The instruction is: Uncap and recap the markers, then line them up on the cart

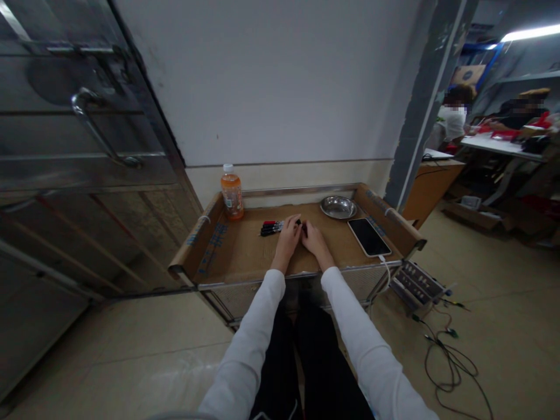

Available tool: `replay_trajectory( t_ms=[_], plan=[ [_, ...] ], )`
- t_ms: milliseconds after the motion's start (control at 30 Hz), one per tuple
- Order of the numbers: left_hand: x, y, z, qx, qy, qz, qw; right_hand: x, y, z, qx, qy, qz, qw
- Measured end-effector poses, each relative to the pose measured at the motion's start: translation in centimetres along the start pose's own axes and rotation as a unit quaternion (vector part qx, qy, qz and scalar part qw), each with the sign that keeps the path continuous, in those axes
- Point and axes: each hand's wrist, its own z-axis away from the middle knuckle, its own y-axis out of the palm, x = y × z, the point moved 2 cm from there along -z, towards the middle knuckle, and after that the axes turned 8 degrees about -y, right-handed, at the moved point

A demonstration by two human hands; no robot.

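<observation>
My left hand [289, 236] and my right hand [312, 240] are close together over the middle of the cardboard-lined cart top [245, 256]. Both have curled fingers, around small dark items that I cannot make out at this size. Just left of my left hand lies a small bunch of pens [271, 227], dark with some red and white parts; its right end is partly hidden behind that hand. A shiny round metal dish [338, 207] sits behind and to the right of my right hand. Farther right lies a phone [370, 237] with a dark screen.
An orange drink bottle [231, 193] stands at the back left corner. A white cable [387, 269] runs from the phone over the front edge. On the floor at right are an electrical box [417, 286] and loose cables [452, 364]. Two people sit in the right background.
</observation>
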Motion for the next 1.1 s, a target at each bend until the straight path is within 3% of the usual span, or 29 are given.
replay_trajectory(
  t_ms=[233, 467, 633, 1100],
  plan=[
    [0.8, -0.3, 0.0, -0.095, -0.021, 0.062, 0.993, -1.0, 0.8, -0.2, -0.046, -0.030, -0.065, 0.996],
    [1.5, -0.6, -0.1, -0.159, -0.060, 0.078, 0.982, -2.0, 1.0, -0.2, -0.089, -0.018, -0.107, 0.990],
    [1.8, -0.8, 0.0, -0.187, -0.103, 0.089, 0.973, -1.8, 0.9, -0.1, -0.090, -0.019, -0.098, 0.991],
    [2.5, -0.8, -0.1, -0.212, -0.145, 0.094, 0.962, -1.7, 0.6, 0.1, -0.086, -0.007, -0.043, 0.995]
  ],
)
